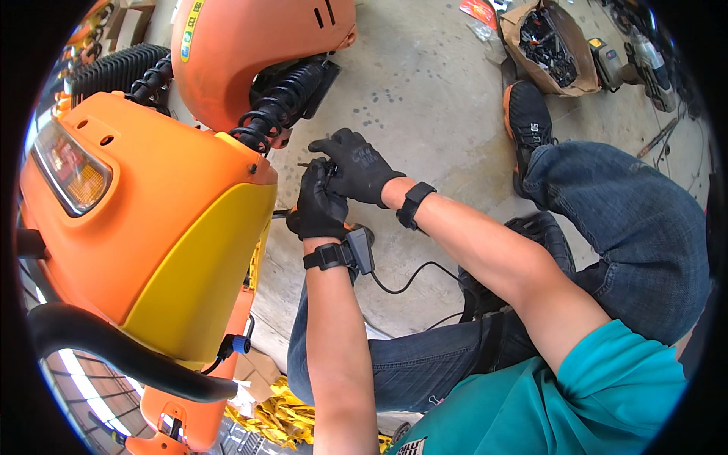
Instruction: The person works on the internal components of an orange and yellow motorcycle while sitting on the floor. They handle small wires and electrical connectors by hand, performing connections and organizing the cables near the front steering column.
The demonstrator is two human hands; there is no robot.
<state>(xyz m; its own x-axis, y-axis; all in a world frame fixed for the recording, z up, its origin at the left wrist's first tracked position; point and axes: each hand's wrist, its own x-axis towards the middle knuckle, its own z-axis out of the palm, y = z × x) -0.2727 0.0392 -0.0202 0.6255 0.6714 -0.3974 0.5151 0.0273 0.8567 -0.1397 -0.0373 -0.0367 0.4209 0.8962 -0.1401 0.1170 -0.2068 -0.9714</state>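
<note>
My left hand (317,203) and my right hand (359,170), both in black gloves, meet in front of the orange vehicle body (152,163). Their fingers are closed and pressed together around a small dark part (331,171), mostly hidden by the gloves. A thin dark tip pokes out beside the left fingers. Just beyond the hands, a black coil-spring shock absorber (274,110) runs up to the orange fender (227,64). On my left wrist sits a strap with a grey box and cable (361,250); another black strap (415,205) is around the right wrist.
An open brown carton (542,23) of small black parts stands at the far right, beside a cordless power tool (641,72). A black curved bar (121,353) juts out at the near left. Yellow strips (280,417) lie below the vehicle. My bent legs flank the work.
</note>
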